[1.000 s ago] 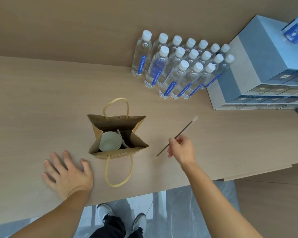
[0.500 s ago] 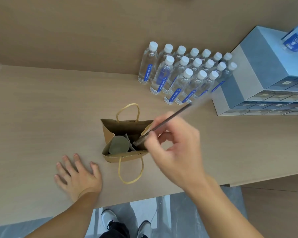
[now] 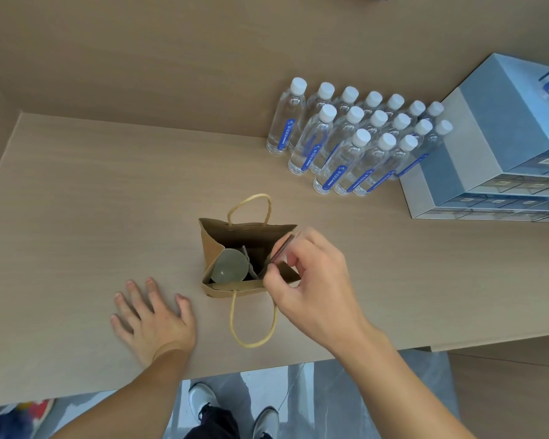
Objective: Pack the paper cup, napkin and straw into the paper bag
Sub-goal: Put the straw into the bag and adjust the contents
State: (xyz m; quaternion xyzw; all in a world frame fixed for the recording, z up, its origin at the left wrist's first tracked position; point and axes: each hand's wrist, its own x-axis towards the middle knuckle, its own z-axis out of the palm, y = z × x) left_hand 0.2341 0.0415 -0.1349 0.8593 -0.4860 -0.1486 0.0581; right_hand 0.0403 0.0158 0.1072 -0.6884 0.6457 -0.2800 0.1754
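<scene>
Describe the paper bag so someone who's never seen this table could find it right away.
On the long wooden table, look near the front edge, between the person's left hand and right hand. The brown paper bag stands open there, with a paper cup inside. Unlike the water bottles and blue-grey boxes behind, it has twisted cord handles.

left hand [image 3: 154, 320] flat, fingers spread, right hand [image 3: 314, 286] raised, fingertips pinched

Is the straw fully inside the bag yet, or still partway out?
Partway out. The right hand pinches the straw over the bag's open mouth; its upper end shows above the rim, its lower end dips inside.
</scene>
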